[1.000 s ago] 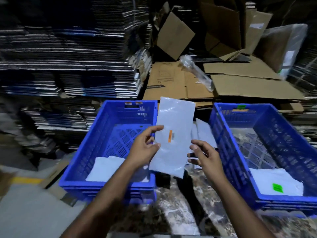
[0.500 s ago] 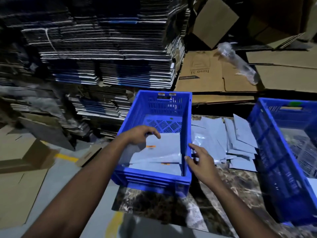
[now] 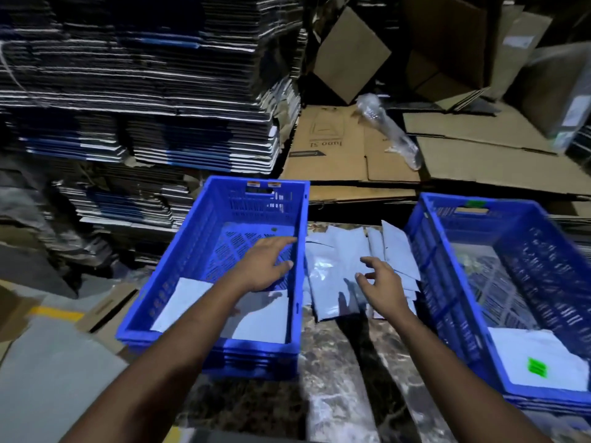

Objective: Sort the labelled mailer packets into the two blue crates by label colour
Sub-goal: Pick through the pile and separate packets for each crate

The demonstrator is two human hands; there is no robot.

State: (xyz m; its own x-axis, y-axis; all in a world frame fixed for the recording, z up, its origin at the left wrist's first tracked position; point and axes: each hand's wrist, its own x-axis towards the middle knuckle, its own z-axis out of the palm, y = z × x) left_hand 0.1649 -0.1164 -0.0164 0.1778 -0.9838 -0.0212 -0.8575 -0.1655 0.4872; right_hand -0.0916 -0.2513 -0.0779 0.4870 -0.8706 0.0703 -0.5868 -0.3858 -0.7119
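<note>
Both forearms reach forward from the bottom edge of the view. The left hand (image 3: 263, 266) hangs over the left crate (image 3: 211, 241), palm down, fingers straight and spread, grasping nothing; its fingertips lie near the crate's right wall. The right hand (image 3: 380, 284) hovers above the pile of mailer packets (image 3: 339, 260) lying on the table (image 3: 332, 362) between the two crates, fingers loosely bent and apart, also holding nothing; whether any fingertip touches a packet cannot be told. In the left crate, pale packets (image 3: 188, 302) lie at the near end, partly hidden by the left forearm, and no label shows on them. The right crate (image 3: 447, 282) is cut off by the frame's right edge; a packet with a green label (image 3: 537, 366) lies in its near corner. The right side is motion-blurred, so the crate's mesh reads poorly. Behind stand stacks of flattened cardboard (image 3: 144, 107).
</note>
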